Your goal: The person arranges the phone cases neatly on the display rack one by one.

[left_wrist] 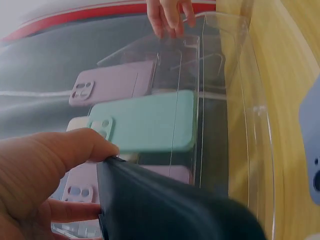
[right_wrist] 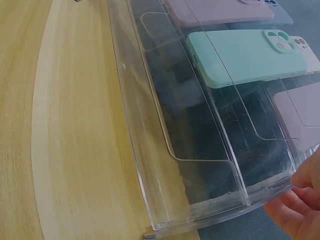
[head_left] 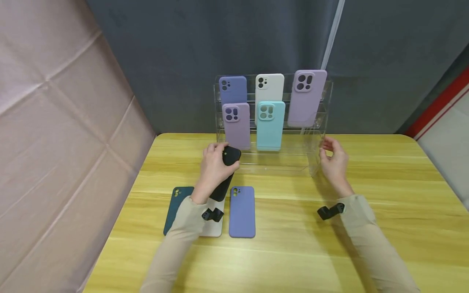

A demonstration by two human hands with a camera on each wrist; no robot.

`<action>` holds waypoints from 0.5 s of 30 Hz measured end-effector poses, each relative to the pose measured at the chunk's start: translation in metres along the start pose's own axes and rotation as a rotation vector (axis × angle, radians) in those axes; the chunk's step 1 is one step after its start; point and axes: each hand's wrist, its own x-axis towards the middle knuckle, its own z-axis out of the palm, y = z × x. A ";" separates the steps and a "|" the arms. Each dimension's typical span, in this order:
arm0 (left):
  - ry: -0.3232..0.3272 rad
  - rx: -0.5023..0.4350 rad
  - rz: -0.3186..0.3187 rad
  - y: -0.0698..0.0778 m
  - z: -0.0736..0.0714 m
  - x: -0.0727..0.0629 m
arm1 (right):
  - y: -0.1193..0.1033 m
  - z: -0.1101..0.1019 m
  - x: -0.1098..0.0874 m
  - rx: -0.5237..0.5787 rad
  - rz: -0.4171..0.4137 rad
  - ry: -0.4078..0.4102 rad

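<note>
My left hand (head_left: 214,167) grips a black phone case (head_left: 221,190) by its edges, thumb on one side and fingers on the other. The case is tilted, just in front of the lower left of a clear display rack (head_left: 271,167). At the rack's right side, my right hand (head_left: 335,162) pinches the edge of the side panel between thumb and fingers. Standing on the rack are a turquoise case (head_left: 270,130), a mauve case (head_left: 237,130), a large lilac case (head_left: 307,101), a white case (head_left: 269,90) and a blue-violet case (head_left: 233,91).
On the wooden table (head_left: 293,252) lie a dark teal case (head_left: 178,203), a white case (head_left: 214,231) partly hidden by my left arm, and a violet case (head_left: 242,215). A dark grey curtain (head_left: 176,61) hangs behind the rack.
</note>
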 end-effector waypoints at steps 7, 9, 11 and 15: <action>-0.009 -0.020 0.085 0.024 0.013 0.006 | 0.000 0.000 0.000 0.025 -0.009 0.009; 0.014 -0.037 0.127 0.030 0.016 0.008 | 0.000 0.000 0.000 0.032 -0.009 0.010; 0.040 -0.048 0.164 0.038 0.018 0.011 | 0.001 0.000 0.000 0.037 -0.005 0.011; 0.093 -0.095 0.238 0.054 0.023 0.017 | 0.001 0.000 0.000 0.046 0.006 0.008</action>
